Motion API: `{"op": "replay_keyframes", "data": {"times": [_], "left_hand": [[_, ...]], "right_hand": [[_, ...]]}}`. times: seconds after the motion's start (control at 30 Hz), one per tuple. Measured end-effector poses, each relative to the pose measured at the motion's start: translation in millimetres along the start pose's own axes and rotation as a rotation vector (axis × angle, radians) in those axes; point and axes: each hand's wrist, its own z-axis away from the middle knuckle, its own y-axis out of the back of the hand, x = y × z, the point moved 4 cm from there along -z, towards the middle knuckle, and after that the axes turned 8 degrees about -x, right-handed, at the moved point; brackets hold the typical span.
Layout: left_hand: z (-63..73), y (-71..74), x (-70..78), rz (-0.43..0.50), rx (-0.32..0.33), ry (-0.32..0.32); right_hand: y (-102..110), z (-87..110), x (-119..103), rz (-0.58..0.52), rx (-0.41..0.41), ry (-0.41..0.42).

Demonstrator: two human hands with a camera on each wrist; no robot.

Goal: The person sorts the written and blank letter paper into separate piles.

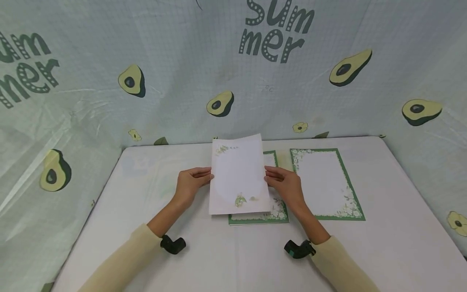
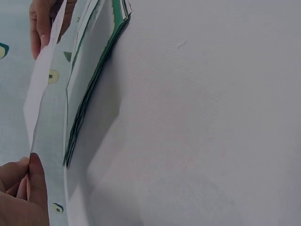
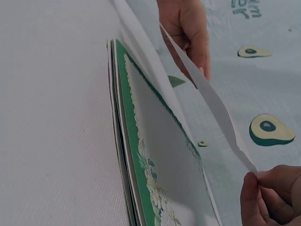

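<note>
A white sheet of paper with small printed plants at its top left and bottom is held up over the table. My left hand pinches its left edge, and my right hand pinches the right edge. Both wrist views show thumb and fingers closed on the sheet's edges. Beneath it lies a stack of green-bordered floral sheets, partly hidden by the raised paper. The left wrist view shows the stack's layered edges, apart from the held sheet. In the right wrist view the stack's top sheet shows its flowered border.
Another green-bordered sheet lies flat to the right of the stack. The white table meets a pale curtain printed with avocados at its back edge. A dark wrist device sits on each arm.
</note>
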Motion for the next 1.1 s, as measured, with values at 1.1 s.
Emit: {"op": "replay_keyframes", "data": {"times": [1.1], "left_hand": [[22.8,48.8,-5.4,0.019,0.034,-0.002]], "right_hand": [[-51.7,-12.2,-7.3,-0.159,-0.020,0.071]]}}
